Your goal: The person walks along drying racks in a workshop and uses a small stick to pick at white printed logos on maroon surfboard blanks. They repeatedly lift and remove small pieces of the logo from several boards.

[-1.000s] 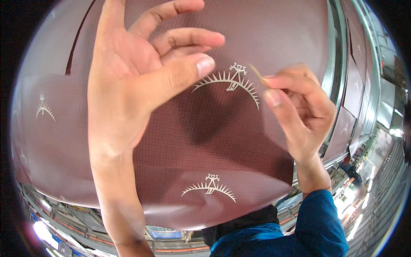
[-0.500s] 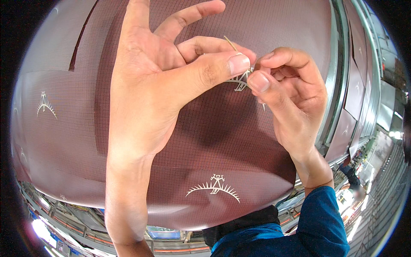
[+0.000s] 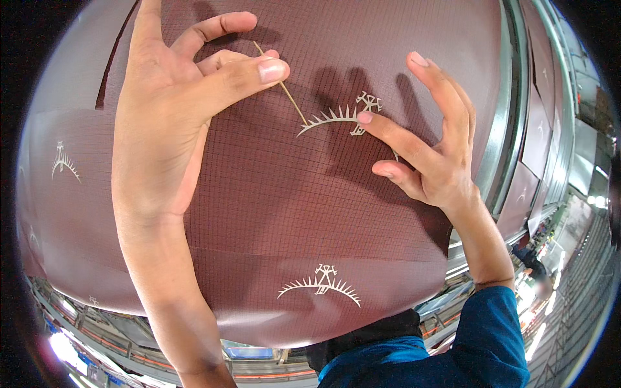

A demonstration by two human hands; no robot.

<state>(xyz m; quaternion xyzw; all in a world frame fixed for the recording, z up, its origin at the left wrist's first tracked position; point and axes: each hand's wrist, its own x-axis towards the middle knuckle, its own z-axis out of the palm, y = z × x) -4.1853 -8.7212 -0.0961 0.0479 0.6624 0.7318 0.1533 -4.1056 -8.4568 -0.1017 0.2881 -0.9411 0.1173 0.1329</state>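
Note:
Between the thumb and forefinger of my left hand (image 3: pixel 169 97) is a thin wooden stick (image 3: pixel 292 102), with its other fingers spread away. The stick slants down to the right. Its lower tip is at the left part of a pale spiked-arc motif (image 3: pixel 331 119) on the maroon checked sheet (image 3: pixel 291 194); I cannot tell whether it touches. My right hand (image 3: pixel 446 158) has its fingers apart and holds nothing. Its forefinger tip rests on the middle of that motif, hiding part of it. The motif's right half is mostly behind this hand.
A matching motif (image 3: pixel 321 284) lies on the sheet's near part, and another (image 3: pixel 65 165) is at the left. A dark narrow strip (image 3: pixel 115 61) runs across the far left. Metal rails (image 3: pixel 503 165) border the right side. Beyond them a person (image 3: pixel 533 265) appears small.
My left hand has moved left with the stick, its lower tip now in sight. My right hand has gone from pinching near the stick to spread fingers, its forefinger on the motif.

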